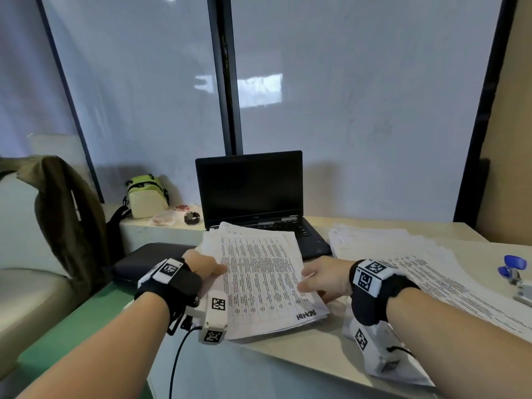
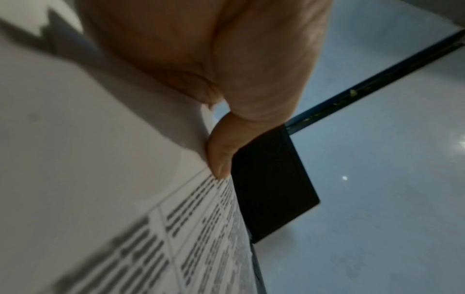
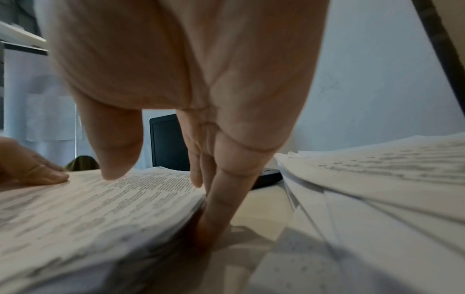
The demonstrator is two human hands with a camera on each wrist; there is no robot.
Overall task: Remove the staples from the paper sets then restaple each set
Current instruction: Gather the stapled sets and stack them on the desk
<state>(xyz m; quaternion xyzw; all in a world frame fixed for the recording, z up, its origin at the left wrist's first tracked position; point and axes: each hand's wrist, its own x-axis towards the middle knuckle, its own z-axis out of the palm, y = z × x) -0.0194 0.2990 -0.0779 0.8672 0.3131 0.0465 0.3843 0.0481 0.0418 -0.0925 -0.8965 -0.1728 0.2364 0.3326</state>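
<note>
A thick stack of printed paper (image 1: 259, 280) lies slanted on the beige desk (image 1: 288, 349) in front of me, its right edge raised a little off the desk. My left hand (image 1: 208, 267) holds the stack's left edge with the thumb (image 2: 220, 157) on the top sheet; its fingers are hidden. My right hand (image 1: 321, 280) grips the right edge, with the fingers (image 3: 216, 208) tucked under the stack (image 3: 88, 208) and the thumb (image 3: 113, 159) over the top page. No staple is visible.
A second spread pile of printed sheets (image 1: 431, 272) covers the desk on the right. A blue and metal stapling tool (image 1: 514, 270) sits at the far right edge. An open black laptop (image 1: 253, 191) stands behind the stack. A dark pad (image 1: 149, 257) lies to the left.
</note>
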